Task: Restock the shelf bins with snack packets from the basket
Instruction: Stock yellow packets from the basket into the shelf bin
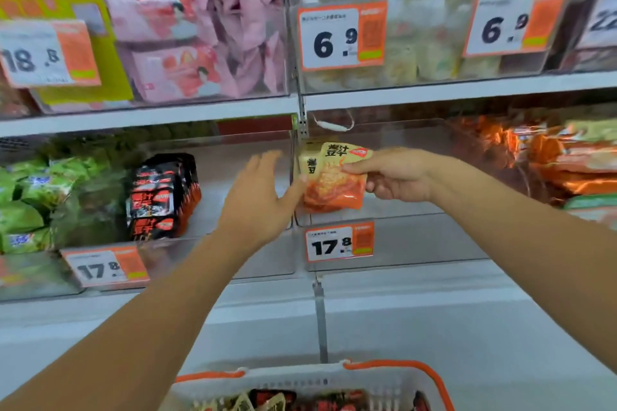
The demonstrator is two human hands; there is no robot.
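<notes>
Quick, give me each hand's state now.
Left hand: open, fingers spread, thumb tip touching the orange snack packets.
Right hand: gripping the orange snack packets.

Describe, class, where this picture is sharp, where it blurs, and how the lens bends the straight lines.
Head view: sharpest near the middle, on the orange packet held in the right hand and the 17.8 price tag; the pink packets at upper left smear with blur; the shelf edge slopes and bows from the wide lens; lighting is even, shadows soft.

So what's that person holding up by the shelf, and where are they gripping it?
The right hand pinches yellow-orange snack packets by their right edge. The open left hand only touches their left edge with its thumb.
</notes>
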